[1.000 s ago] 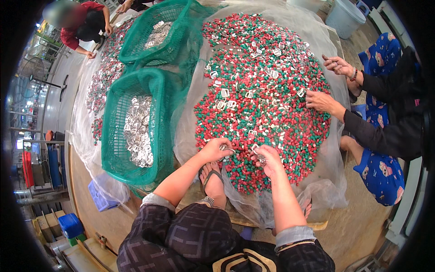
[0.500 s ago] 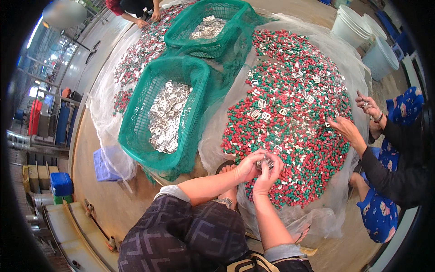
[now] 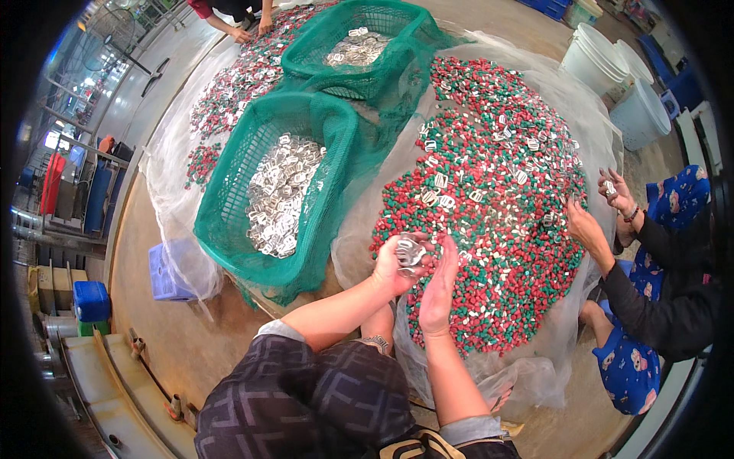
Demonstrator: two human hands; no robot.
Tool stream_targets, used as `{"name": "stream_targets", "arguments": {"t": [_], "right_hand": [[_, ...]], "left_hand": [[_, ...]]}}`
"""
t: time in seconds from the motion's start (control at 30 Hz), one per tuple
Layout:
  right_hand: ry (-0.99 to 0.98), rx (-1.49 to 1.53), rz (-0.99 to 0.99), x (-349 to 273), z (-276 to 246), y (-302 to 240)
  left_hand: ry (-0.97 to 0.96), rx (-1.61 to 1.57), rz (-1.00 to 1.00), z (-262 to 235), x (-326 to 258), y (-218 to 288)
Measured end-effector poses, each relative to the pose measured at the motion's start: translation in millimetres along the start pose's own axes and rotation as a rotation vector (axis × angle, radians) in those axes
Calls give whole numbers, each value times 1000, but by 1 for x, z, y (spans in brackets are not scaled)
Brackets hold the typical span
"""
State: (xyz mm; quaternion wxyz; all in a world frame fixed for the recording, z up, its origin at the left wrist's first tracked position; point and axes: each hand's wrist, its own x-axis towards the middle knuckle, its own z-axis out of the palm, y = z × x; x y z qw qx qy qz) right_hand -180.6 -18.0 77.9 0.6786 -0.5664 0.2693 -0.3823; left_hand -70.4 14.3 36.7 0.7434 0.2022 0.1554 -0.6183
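My left hand (image 3: pixel 397 264) is cupped, palm up, and holds a small heap of silver metal pieces (image 3: pixel 410 250). My right hand (image 3: pixel 440 287) stands edge-on right beside it, fingers straight, touching the same heap. Both hands hover over the near edge of a wide pile of red and green pellets (image 3: pixel 497 222) mixed with silver pieces, spread on clear plastic sheeting. To my left stands a green mesh basket (image 3: pixel 229 229) partly filled with silver pieces (image 3: pixel 277 195).
A second green mesh basket (image 3: pixel 306 53) with silver pieces stands farther back. Another person's hands (image 3: pixel 589 226) pick at the pile on the right. A third person's hands (image 3: pixel 252 27) work at the far end. White buckets (image 3: pixel 604 61) stand top right, a blue stool (image 3: pixel 164 271) at left.
My hands have lifted from the pellet pile and come together, left palm now cupping gathered silver pieces. My view has turned left toward the near basket.
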Motion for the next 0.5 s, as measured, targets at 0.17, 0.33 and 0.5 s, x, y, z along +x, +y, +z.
{"name": "stream_targets", "arguments": {"t": [0.17, 0.33, 0.5], "right_hand": [[196, 202, 142, 8, -40, 14], [336, 72, 241, 3, -79, 25], [482, 11, 323, 2, -126, 37]], "left_hand": [[-12, -155, 29, 8, -12, 30], [22, -97, 309, 19, -29, 82], [120, 154, 813, 15, -54, 180]]}}
